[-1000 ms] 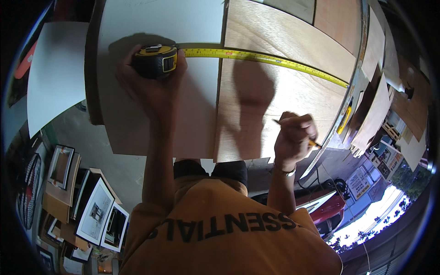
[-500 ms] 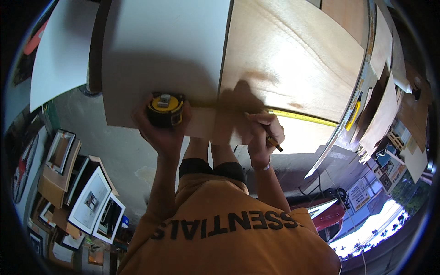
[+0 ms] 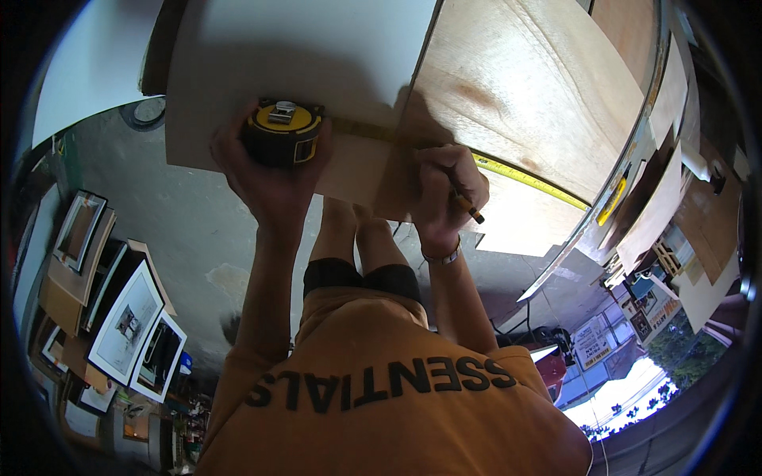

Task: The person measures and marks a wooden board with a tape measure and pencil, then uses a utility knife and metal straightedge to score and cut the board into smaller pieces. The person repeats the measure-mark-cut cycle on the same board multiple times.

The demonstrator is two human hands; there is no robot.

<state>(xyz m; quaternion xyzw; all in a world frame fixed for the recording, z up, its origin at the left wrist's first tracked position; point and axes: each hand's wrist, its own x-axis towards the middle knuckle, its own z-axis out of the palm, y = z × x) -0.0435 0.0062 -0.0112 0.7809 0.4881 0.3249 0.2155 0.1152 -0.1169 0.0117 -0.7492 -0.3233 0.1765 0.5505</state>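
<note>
The left hand [image 3: 268, 181] grasps a tape measure [image 3: 279, 139] near the white board's [image 3: 317, 47] near edge. By the plywood's [image 3: 532, 87] near edge, the right hand [image 3: 451, 181] grips a pencil [image 3: 469, 208].

Black-and-yellow rounded tape-measure case [image 3: 279, 133], 11 o'clock; yellow dark-ticked tape blade [image 3: 520, 176], 2 o'clock; tan wavy-grained plywood sheet [image 3: 512, 67], 1 o'clock; orange-brown black-lettered shirt [image 3: 389, 432], 6 o'clock.
</note>
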